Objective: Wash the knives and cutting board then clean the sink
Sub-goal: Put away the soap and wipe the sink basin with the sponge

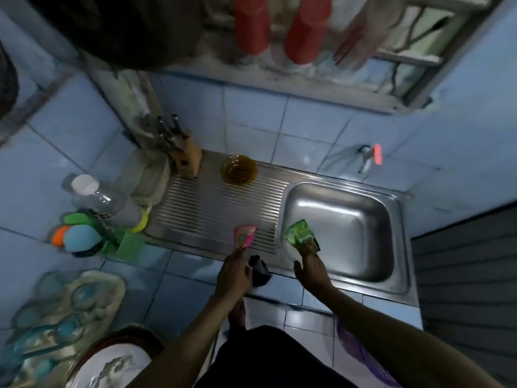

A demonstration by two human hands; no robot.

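Left hand (233, 275) fingers pinching glossy pink sachet (244, 235), right hand (312, 271) fingers gripping crinkled green sachet (299, 233), steel sink (340, 233)

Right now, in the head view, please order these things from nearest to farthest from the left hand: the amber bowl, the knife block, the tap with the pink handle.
From the left hand:
1. Amber bowl, on the drainboard, straight beyond the hand.
2. Knife block, at the drainboard's back left corner.
3. Tap with the pink handle, on the wall behind the sink, far right.
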